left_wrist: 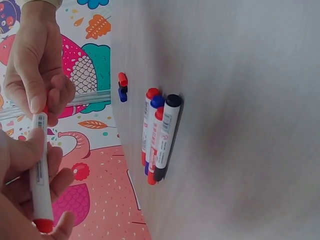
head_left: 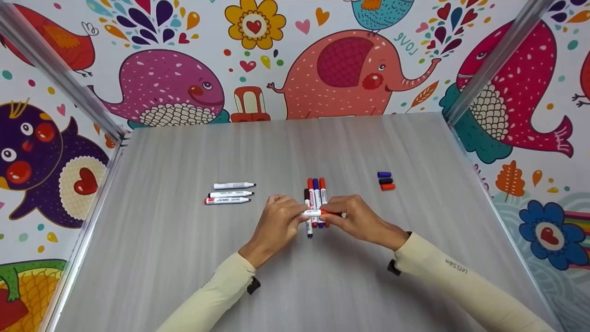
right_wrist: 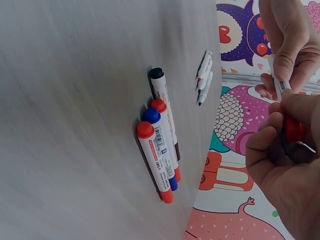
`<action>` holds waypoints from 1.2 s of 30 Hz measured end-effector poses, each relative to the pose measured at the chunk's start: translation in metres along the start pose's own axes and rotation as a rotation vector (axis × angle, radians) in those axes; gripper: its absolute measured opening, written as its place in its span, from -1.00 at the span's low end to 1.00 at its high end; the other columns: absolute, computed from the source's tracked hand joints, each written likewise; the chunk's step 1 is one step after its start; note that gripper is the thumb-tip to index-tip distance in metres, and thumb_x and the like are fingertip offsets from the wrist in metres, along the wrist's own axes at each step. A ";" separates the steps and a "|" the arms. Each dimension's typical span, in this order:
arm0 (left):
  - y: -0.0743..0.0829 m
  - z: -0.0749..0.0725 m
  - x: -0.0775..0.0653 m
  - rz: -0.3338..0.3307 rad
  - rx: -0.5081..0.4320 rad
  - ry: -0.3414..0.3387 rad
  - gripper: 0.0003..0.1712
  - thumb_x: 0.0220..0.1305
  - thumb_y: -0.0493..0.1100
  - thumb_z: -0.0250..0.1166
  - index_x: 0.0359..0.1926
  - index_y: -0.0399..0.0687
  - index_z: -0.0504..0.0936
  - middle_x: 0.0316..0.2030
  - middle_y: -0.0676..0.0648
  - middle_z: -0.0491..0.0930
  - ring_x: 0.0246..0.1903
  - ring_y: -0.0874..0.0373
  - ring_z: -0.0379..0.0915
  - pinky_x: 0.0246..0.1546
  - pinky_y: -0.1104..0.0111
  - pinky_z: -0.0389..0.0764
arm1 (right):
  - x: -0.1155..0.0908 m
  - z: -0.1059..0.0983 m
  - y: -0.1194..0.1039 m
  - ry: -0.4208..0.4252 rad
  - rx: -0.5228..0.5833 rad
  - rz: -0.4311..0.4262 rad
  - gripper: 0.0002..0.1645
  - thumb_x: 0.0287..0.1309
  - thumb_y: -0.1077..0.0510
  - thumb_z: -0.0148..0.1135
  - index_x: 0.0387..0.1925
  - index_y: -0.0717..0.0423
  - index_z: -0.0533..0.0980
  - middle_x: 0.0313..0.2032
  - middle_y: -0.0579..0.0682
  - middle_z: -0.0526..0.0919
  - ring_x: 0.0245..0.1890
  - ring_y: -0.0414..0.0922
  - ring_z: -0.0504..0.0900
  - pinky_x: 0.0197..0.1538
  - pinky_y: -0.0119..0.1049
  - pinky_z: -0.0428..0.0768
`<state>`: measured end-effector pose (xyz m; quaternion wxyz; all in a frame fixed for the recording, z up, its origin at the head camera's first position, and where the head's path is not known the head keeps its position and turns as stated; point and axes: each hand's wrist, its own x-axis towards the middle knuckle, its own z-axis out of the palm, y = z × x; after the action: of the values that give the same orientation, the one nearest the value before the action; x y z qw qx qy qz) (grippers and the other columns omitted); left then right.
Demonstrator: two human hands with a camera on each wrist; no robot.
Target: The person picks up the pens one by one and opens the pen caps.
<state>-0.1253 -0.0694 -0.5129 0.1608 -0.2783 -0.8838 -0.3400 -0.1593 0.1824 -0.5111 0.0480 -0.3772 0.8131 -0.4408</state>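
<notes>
"Where's the marker (head_left: pixel 312 213)?"
"Off the tabletop (head_left: pixel 184 253), over the four markers (head_left: pixel 316 198) in the head view."
"Which way does it point?"
"Sideways: long axis left to right, crossing theirs, red cap (right_wrist: pixel 294 129) toward the person's right."
"Who holds it?"
"Left hand (head_left: pixel 279 219), its grip pinching the white barrel (left_wrist: pixel 41 192); right hand (head_left: pixel 357 219), its grip pinching the cap."
</notes>
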 end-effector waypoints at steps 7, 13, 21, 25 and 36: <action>0.000 0.000 -0.001 -0.045 -0.037 -0.027 -0.89 0.36 -0.26 0.56 -0.11 -0.13 0.91 -0.38 0.00 0.78 -0.25 0.13 0.65 0.21 0.01 0.54 | 0.000 0.003 0.001 0.019 -0.025 -0.035 -0.73 0.47 0.13 0.43 0.09 0.14 0.82 -0.29 -0.10 0.80 -0.42 -0.26 0.56 -0.37 -0.36 0.62; -0.004 -0.001 0.000 -0.055 -0.092 -0.037 -0.91 0.35 -0.28 0.55 -0.15 -0.13 0.91 -0.41 0.02 0.79 -0.31 0.14 0.64 0.10 0.04 0.55 | 0.000 0.003 0.000 0.009 -0.063 -0.078 -0.77 0.51 0.15 0.39 0.05 0.13 0.81 -0.31 -0.08 0.77 -0.43 -0.27 0.59 -0.38 -0.39 0.64; -0.009 -0.005 0.001 -0.165 -0.319 -0.079 -0.83 0.34 -0.29 0.56 -0.06 -0.17 0.92 -0.26 0.03 0.87 -0.32 0.21 0.63 -0.09 0.15 0.60 | -0.001 0.002 -0.005 -0.004 -0.114 -0.118 -0.74 0.46 0.23 0.43 0.10 0.17 0.80 -0.24 -0.04 0.79 -0.40 -0.27 0.62 -0.33 -0.41 0.70; -0.010 -0.008 0.000 -0.230 -0.404 -0.113 -0.81 0.36 -0.27 0.56 -0.03 -0.15 0.92 -0.19 0.04 0.88 -0.28 0.21 0.64 -0.27 0.30 0.59 | -0.001 0.002 -0.008 0.001 -0.139 -0.149 -0.74 0.41 0.27 0.46 0.09 0.17 0.79 -0.24 -0.03 0.78 -0.39 -0.26 0.60 -0.35 -0.41 0.69; -0.011 -0.013 -0.004 -0.397 -0.517 -0.137 -0.88 0.44 -0.28 0.49 -0.09 -0.18 0.93 -0.41 0.03 0.82 -0.46 0.28 0.47 -0.44 0.44 0.39 | 0.002 -0.005 -0.004 0.084 -0.300 -0.315 -0.68 0.25 0.35 0.57 0.04 0.22 0.78 -0.25 0.01 0.75 -0.33 -0.17 0.67 -0.20 -0.40 0.76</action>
<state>-0.1279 -0.0865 -0.5111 -0.0446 -0.1545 -0.8140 -0.5582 -0.1603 0.1828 -0.5045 -0.1117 -0.4837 0.8019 -0.3324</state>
